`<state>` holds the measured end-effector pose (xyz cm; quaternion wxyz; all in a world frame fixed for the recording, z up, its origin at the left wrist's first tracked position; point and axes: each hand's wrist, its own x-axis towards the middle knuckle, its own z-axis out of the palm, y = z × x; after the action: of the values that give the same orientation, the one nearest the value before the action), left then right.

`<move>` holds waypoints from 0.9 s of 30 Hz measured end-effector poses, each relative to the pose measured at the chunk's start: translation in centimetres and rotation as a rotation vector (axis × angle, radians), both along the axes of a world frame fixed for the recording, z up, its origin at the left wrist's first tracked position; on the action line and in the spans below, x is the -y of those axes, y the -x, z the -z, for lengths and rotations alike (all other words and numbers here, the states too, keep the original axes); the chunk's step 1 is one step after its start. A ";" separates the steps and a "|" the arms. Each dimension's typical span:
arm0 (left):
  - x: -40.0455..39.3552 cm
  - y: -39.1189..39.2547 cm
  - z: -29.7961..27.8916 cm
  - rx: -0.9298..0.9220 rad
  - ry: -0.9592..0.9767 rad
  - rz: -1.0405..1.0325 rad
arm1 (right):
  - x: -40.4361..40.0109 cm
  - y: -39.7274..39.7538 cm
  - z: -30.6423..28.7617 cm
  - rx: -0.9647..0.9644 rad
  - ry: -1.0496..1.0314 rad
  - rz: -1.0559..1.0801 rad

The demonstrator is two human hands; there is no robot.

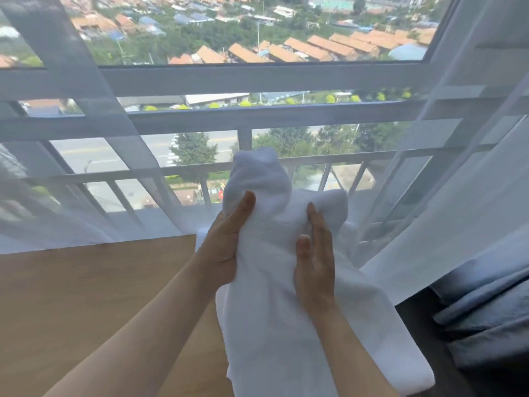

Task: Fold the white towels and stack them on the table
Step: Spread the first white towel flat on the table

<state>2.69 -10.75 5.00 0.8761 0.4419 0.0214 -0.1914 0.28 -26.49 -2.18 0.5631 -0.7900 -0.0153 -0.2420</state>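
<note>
White towel: bunched, raised above the right end of the wooden counter, lower part draped toward the viewer. Left hand: grasping the towel's left side, thumb on its front, remaining fingers hidden behind the cloth. Right hand: fingers straight, pressed flat on the towel's front. Sheer curtain hangs right; window railing behind

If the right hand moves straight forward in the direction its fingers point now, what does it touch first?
Probably the bunched upper fold of the white terry towel, just beyond the right hand fingertips. Behind it come the sheer curtain and window, though depth is unclear.
</note>
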 end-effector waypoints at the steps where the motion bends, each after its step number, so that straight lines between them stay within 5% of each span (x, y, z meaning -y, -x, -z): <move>1: -0.8 0.3 -0.7 0.002 0.021 0.002 | -0.6 0.4 -0.7 0.022 0.020 -0.029; 13: -15.1 9.0 -3.7 0.202 0.169 -0.075 | -14.7 7.9 -5.5 0.251 0.407 0.076; 21: -31.8 17.0 -1.7 0.256 0.044 -0.266 | -29.1 12.6 -6.5 0.301 0.526 -0.114; 27: -43.4 20.7 2.6 0.128 -0.097 -0.504 | -39.4 14.1 -3.4 0.049 0.645 -0.345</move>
<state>-18.00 32.66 2.42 0.8736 0.4752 0.0843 0.0626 -13.83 12.87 1.25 0.3171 -0.9067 -0.2372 -0.1450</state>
